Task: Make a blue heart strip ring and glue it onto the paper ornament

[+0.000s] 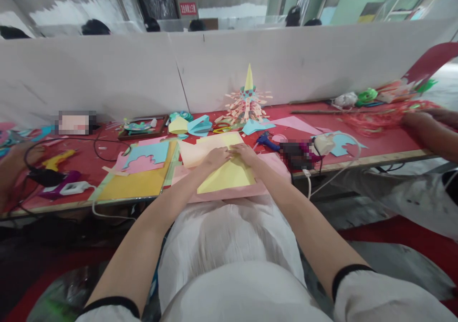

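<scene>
A yellow sheet of paper (225, 176) lies on pink paper (211, 196) at the table edge in front of me. My left hand (217, 157) and my right hand (244, 154) meet at the upper middle of this sheet. Their fingers are bent close together, pinching the yellow paper, though the fingertips are small and partly hidden. Under my left wrist and forearm a cream sheet (191, 152) sticks out to the left. Right of my right hand lies a blue glue gun (268, 142).
Behind my hands stands a paper tree with a yellow cone top (249, 81). Left are cut blue paper (150, 152), a gold sheet (121, 183) and a yellow glue gun (59, 160). Co-workers' hands show at both sides. A white partition (125, 74) closes off the back; cables cross the edge.
</scene>
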The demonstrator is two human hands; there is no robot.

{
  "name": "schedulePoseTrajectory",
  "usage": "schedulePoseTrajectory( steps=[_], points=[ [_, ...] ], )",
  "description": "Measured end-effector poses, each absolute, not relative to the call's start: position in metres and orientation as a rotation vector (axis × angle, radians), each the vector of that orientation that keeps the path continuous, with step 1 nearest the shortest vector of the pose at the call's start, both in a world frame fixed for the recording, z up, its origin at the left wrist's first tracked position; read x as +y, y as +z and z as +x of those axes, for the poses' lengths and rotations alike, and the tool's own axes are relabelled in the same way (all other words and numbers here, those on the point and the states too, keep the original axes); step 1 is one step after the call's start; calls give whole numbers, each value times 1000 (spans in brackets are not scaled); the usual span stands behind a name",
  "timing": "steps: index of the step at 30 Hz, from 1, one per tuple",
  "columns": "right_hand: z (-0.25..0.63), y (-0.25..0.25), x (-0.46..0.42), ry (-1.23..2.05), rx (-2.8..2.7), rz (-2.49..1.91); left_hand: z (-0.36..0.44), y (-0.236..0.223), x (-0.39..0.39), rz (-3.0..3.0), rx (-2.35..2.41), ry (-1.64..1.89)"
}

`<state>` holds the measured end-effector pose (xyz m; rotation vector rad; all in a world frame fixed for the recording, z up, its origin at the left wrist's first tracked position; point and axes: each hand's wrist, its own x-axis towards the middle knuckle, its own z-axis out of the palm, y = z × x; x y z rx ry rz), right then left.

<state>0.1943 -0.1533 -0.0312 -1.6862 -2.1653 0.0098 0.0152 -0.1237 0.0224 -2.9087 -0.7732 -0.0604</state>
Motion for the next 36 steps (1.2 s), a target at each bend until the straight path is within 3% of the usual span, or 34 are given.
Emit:
schedulePoseTrajectory(
  steps=[36],
  points=[
    [191, -27, -159, -9, -2141, -1666, 19, 23, -123, -2920, -861, -91]
  ],
)
